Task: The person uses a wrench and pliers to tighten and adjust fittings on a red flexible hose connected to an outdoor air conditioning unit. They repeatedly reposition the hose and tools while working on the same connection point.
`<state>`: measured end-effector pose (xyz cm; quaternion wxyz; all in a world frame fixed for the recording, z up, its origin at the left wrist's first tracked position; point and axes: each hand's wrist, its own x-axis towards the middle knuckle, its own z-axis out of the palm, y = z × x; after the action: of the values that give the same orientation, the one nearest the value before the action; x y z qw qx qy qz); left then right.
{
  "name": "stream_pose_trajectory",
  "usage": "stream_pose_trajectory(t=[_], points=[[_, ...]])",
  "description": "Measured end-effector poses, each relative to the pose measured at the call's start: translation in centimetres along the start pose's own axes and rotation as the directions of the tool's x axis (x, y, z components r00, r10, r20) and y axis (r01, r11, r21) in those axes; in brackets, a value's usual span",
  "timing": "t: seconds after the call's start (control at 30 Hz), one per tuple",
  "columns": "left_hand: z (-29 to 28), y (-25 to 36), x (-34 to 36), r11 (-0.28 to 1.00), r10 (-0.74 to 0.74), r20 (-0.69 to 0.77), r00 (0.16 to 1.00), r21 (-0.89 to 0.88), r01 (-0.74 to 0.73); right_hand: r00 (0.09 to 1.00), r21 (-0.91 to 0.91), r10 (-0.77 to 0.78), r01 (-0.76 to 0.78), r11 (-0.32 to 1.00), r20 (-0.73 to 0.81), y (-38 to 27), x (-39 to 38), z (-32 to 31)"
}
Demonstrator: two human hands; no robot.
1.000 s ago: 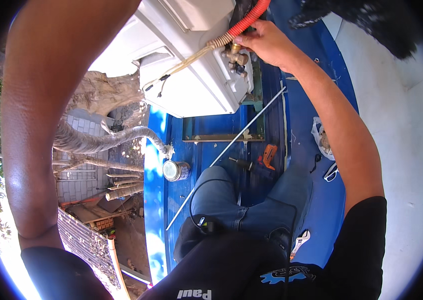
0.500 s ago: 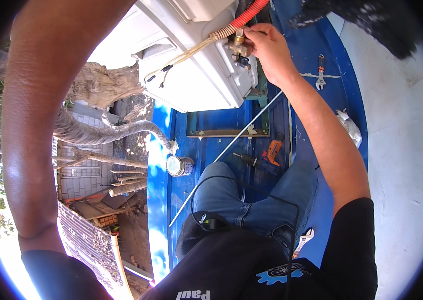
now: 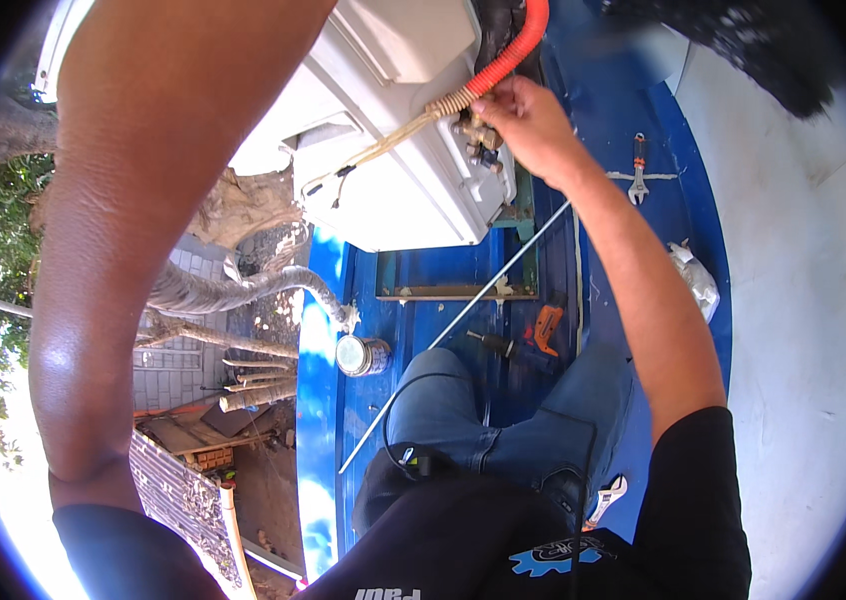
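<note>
My right hand (image 3: pixel 535 128) reaches up to the side of a white outdoor air-conditioner unit (image 3: pixel 413 195). Its thumb and fingers are closed round the top of a brass valve fitting (image 3: pixel 481 137), which they partly cover. Right beside the fingers, a red corrugated conduit (image 3: pixel 515 50) curves up, wrapped in tan tape at its lower end. Pale taped wires (image 3: pixel 383 152) run from it across the unit's side. My left forearm rises along the left and leaves the picture at the top, so my left hand is out of sight.
An adjustable wrench (image 3: pixel 639 170) lies right on the blue metal surface (image 3: pixel 678 215); another wrench (image 3: pixel 606 497) is by my hip. Before my legs are an orange-and-black drill (image 3: pixel 546 330), a thin pale rod (image 3: pixel 453 325) and a tin can (image 3: pixel 361 356). Beyond the left edge is a drop.
The view has shifted, so the unit and tools sit slightly lower. My left forearm has moved right across the unit. My right hand stays at the brass fitting, its fingers slightly repositioned.
</note>
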<state>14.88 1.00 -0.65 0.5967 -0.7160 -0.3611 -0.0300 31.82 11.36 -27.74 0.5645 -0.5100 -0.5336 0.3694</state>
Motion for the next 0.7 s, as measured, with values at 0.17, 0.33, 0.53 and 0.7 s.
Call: stream_pose_trajectory(t=[0.17,0.33,0.53,0.7], points=[[0.4,-0.8,-0.6,0.967,0.004,-0.184,0.983,-0.251,-0.051,0.996,0.003,0.055,-0.055,0.998,-0.074,-0.3,-0.2,0.9],[2.1,-1.6,0.3,0.978,0.124,-0.224,0.967,-0.136,-0.157,0.984,0.244,0.075,-0.114,0.963,0.164,-1.3,0.0,-0.7],[2.7,-1.6,0.7,0.991,0.076,-0.073,0.994,-0.106,-0.084,0.998,-0.09,0.038,-0.043,0.995,-0.053,-0.6,0.0,0.0],[2.0,-1.0,1.2,0.988,0.025,-0.024,0.999,-0.151,-0.029,0.999,0.174,-0.002,-0.006,0.985,0.043,-0.9,0.3,0.3]])
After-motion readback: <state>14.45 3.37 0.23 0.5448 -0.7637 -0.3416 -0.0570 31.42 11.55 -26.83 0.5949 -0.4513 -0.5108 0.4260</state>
